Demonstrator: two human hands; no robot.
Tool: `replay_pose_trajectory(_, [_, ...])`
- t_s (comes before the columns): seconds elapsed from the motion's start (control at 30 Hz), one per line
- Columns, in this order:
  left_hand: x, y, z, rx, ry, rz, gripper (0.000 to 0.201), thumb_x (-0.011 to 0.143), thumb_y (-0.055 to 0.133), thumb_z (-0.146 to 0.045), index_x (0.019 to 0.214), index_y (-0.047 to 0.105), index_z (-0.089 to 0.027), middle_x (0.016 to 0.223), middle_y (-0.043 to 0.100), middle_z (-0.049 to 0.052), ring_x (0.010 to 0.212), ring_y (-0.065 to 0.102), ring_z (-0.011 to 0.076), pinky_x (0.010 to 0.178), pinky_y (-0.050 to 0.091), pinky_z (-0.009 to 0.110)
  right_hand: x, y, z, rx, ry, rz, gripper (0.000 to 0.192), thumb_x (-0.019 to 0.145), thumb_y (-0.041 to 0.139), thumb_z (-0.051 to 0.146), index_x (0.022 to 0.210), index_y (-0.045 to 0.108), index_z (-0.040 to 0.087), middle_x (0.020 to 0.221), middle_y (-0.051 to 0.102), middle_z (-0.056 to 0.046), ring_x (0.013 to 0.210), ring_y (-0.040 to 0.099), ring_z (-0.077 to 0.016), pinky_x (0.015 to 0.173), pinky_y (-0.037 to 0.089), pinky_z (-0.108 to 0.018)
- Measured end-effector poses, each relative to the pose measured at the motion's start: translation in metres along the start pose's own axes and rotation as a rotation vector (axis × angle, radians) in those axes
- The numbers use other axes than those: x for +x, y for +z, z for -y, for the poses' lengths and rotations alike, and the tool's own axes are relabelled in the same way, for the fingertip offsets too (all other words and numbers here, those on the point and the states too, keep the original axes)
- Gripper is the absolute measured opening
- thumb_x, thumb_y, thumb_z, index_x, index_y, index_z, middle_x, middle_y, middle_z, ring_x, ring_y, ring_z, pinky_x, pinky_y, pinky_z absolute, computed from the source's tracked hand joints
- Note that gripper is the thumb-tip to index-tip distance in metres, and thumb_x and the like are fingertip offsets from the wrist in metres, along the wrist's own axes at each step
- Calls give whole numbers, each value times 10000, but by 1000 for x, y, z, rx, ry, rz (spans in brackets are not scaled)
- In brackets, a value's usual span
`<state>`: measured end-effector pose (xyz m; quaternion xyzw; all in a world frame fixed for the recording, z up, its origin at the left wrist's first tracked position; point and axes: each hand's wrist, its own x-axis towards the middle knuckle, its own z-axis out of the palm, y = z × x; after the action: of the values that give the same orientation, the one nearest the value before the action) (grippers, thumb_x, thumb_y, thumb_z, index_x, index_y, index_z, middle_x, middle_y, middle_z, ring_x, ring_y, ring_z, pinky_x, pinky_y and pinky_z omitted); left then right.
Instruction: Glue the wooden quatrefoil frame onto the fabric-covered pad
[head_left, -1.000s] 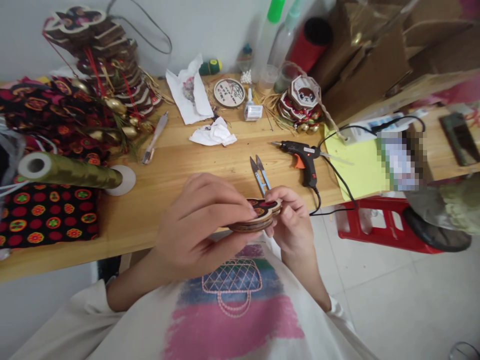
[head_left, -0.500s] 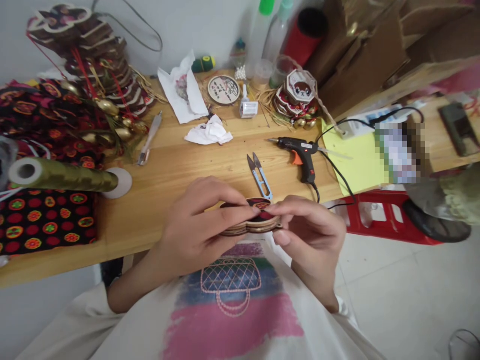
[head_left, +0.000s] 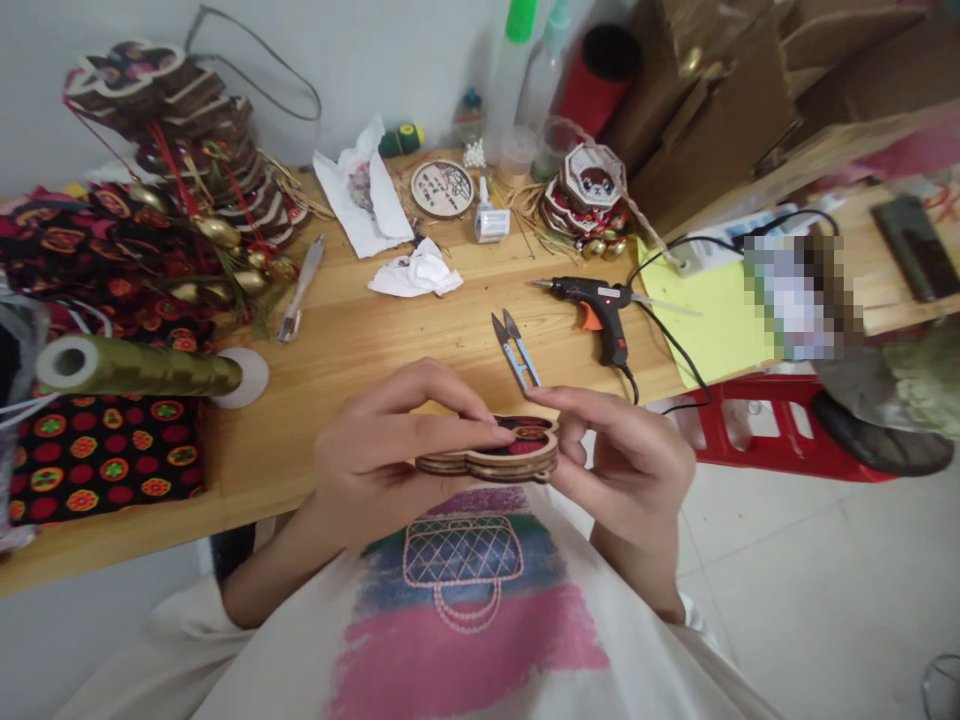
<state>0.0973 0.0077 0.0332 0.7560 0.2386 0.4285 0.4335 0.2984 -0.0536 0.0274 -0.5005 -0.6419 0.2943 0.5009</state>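
Observation:
A layered wooden ornament (head_left: 517, 467) with a scalloped rim and dark, red-patterned fabric in its face lies nearly flat between my hands, just in front of the table edge. My left hand (head_left: 397, 440) is closed on its left side, fingers across the top and the palm side beneath. At the right edge is my right hand (head_left: 630, 465), thumb and a curled finger against the rim. Its index finger is raised off the fabric. Blue-handled thread snips (head_left: 517, 355) lie on the table just beyond, blades pointing away. The ornament's underside is hidden.
A black glue gun (head_left: 600, 305) with a cord rests right of the snips. Green ribbon roll (head_left: 150, 367), patterned fabric (head_left: 105, 450) and stacked ornaments (head_left: 217, 130) crowd the left. Crumpled tissue (head_left: 416, 270) and a small glue bottle (head_left: 492, 220) are farther back. Cardboard (head_left: 720, 110) stands back right.
My right index finger has lifted from the ornament's face, and the right hand has shifted slightly. The ornament has tilted a little, showing more of its rim and fabric. My left hand keeps its hold.

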Motion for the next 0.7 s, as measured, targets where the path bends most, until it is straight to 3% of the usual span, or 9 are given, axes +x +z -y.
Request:
replay_pose_trajectory(0.1, [0, -2, 1, -108, -46, -18, 224, 847, 721, -239, 1062, 747, -296, 901, 695, 44, 784, 646, 160, 688, 536, 298, 4, -1, 3, -81, -65, -18, 217, 832, 702, 162, 1033, 724, 241, 604, 532, 58, 523, 488, -70, 494, 416, -210])
replay_pose_trajectory(0.2, [6, -7, 1, -88, 24, -10, 232, 850, 702, -185, 1070, 731, -254, 912, 689, 44, 782, 642, 145, 668, 532, 274, 14, -3, 8, -104, -154, -17, 147, 844, 683, 144, 977, 711, 202, 592, 522, 55, 521, 482, -67, 491, 397, -208])
replay_pose_trajectory(0.33, [27, -20, -11, 60, 190, 24, 283, 821, 723, -158, 1100, 691, -195, 913, 686, 44, 786, 640, 129, 624, 524, 226, 36, -10, 22, -184, -292, 18, 104, 870, 647, 146, 961, 681, 180, 601, 557, 46, 500, 468, -57, 474, 380, -197])
replay_pose_trajectory(0.47, [50, -40, -33, 318, 332, 67, 226, 839, 706, -156, 1060, 679, -194, 921, 712, 35, 829, 656, 131, 725, 541, 246, 62, -14, 42, -322, -472, 38, 100, 891, 604, 141, 963, 665, 174, 603, 593, 45, 483, 467, -54, 482, 381, -193])
replay_pose_trajectory(0.57, [63, -55, -42, 419, 460, -1, 214, 848, 690, -143, 1052, 698, -207, 904, 721, 31, 824, 661, 138, 757, 534, 273, 79, -15, 56, -409, -543, -7, 112, 893, 600, 147, 978, 662, 186, 631, 618, 49, 489, 477, -52, 510, 400, -195])
replay_pose_trajectory(0.7, [72, -66, -40, 287, 476, -120, 355, 811, 710, -111, 1119, 727, -288, 910, 727, 24, 811, 670, 160, 724, 549, 297, 98, -15, 69, -402, -517, -105, 277, 867, 672, 223, 1140, 627, 233, 668, 580, 65, 544, 517, -62, 543, 445, -193])
